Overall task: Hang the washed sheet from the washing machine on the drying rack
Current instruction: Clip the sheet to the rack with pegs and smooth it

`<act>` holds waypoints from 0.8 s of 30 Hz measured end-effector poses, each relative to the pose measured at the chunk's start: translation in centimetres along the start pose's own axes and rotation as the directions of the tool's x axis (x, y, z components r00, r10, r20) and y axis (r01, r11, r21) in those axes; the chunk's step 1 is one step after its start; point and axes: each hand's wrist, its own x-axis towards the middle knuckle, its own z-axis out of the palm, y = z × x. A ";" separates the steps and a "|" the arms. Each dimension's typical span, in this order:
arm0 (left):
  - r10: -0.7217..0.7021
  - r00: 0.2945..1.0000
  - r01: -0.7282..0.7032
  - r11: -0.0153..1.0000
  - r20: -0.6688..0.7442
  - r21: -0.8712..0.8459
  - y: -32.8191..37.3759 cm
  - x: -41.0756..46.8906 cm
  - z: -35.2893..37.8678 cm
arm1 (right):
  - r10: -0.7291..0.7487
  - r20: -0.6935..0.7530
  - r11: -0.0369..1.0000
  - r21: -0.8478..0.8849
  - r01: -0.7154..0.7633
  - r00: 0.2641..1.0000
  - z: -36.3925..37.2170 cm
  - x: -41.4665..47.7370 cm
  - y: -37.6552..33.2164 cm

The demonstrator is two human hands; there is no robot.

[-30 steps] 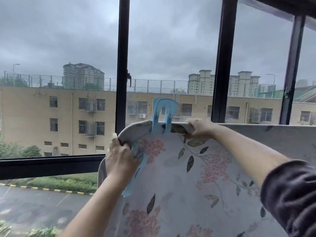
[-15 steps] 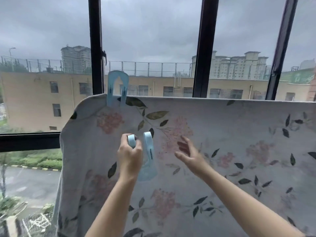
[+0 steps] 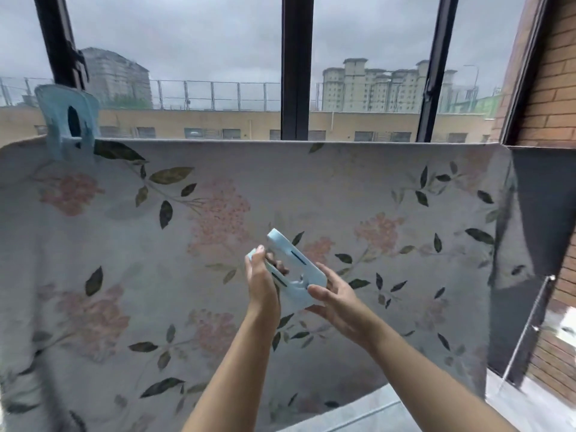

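Your left hand [image 3: 261, 286] grips the spare clip [image 3: 297, 271]; your right hand [image 3: 339, 302] rests open at its base. The unpegged end of the sheet [image 3: 374, 182] lies up-right, nearer that hand.

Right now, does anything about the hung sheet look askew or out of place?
Only the right end. The sheet is pinned by one blue clip at its top left; the right corner has none and sags, a dark grey layer showing beside it. The second clip is in the left hand.
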 end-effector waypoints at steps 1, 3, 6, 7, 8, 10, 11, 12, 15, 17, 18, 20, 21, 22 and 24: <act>-0.006 1.000 0.006 1.000 0.026 0.002 -0.2 0.1 0.2 | -0.009 -0.011 1.000 -0.002 0.009 1.000 -0.2 0.1 -0.1; -0.001 0.997 -0.002 0.999 0.072 0.040 -0.5 0.2 0.8 | -0.026 -0.051 1.000 -0.005 0.025 0.998 -1.1 0.3 -0.1; 0.114 0.993 -0.120 0.964 0.039 0.239 -0.6 1.4 -0.5 | 0.002 -0.101 1.000 -0.013 -0.004 0.995 -2.2 0.8 0.5; 0.176 0.984 -0.166 0.932 -0.002 0.323 -0.5 2.2 -1.2 | 0.020 -0.115 1.000 -0.022 -0.022 0.993 -2.7 1.3 0.6; 0.233 0.971 -0.190 0.892 -0.059 0.411 -0.4 3.3 -2.1 | 0.026 -0.120 0.999 -0.036 -0.030 0.992 -3.3 1.8 0.7; 0.342 0.925 -0.185 0.787 -0.167 0.589 -0.1 5.9 -3.8 | 0.019 -0.123 0.998 -0.059 -0.026 0.992 -4.2 3.3 0.3; 0.368 0.908 -0.154 0.737 -0.201 0.658 0.0 7.1 -4.6 | 0.010 -0.120 0.997 -0.081 -0.020 0.993 -4.3 3.9 -0.1; 0.382 0.896 -0.119 0.697 -0.225 0.707 0.0 8.4 -5.0 | 0.000 -0.116 0.994 -0.111 -0.013 0.993 -4.7 5.2 -0.5; 0.447 0.862 -0.083 0.593 -0.242 0.801 0.0 11.7 -5.4 | -0.030 -0.138 0.984 -0.176 0.006 0.990 -5.6 8.8 -2.2; 0.501 0.838 -0.125 0.562 -0.216 0.818 -0.3 14.0 -4.6 | -0.076 -0.142 0.970 -0.238 0.041 0.987 -6.5 11.5 -3.3; 0.526 0.828 -0.152 0.543 -0.194 0.826 -0.7 15.3 -3.9 | -0.100 -0.149 0.962 -0.266 0.057 0.984 -7.1 13.0 -4.0; 0.561 0.818 -0.195 0.474 -0.124 0.859 -1.6 16.9 -2.5 | -0.147 -0.186 0.937 -0.340 0.076 0.971 -8.1 14.8 -5.2; 0.562 0.822 -0.206 0.452 -0.097 0.868 -2.4 18.2 -1.1 | -0.174 -0.204 0.919 -0.384 0.084 0.963 -9.4 16.1 -5.8; 0.548 0.833 -0.212 0.445 -0.077 0.870 -3.2 19.1 0.1 | -0.191 -0.225 0.904 -0.419 0.082 0.956 -10.6 17.0 -6.3; 0.524 0.851 -0.250 0.433 -0.017 0.866 -5.1 20.8 3.3 | -0.212 -0.290 0.882 -0.467 0.056 0.933 -13.6 18.3 -7.3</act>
